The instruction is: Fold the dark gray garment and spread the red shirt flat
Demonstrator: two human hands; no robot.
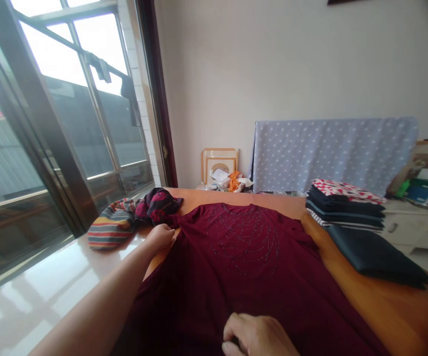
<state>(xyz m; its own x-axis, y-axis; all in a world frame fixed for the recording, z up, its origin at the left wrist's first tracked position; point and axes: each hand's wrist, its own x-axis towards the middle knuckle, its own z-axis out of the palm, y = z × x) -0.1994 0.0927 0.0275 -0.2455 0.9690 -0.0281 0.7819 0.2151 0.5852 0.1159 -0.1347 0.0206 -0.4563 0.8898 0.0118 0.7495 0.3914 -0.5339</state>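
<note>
A maroon short-sleeved top [243, 267] lies spread over the table, its neckline at the far side and dark beads in looping lines across the chest. My left hand [163, 237] reaches to the top's left sleeve, fingers closed on the cloth at its edge. Over the lower front of the top, close to me, is my right hand [260, 336] with its fingers curled in. Whatever may be between those fingers is hidden. The near part of the top runs out of view at the bottom.
A striped cloth bundle [113, 225] and a dark floral cloth [156, 205] lie at the table's left. To the right stand a stack of folded clothes [345, 207] and a folded black garment [375, 254]. Behind are picture frames [219, 154] and a dotted blue cover [328, 153]. Glass windows [98, 123] flank the left.
</note>
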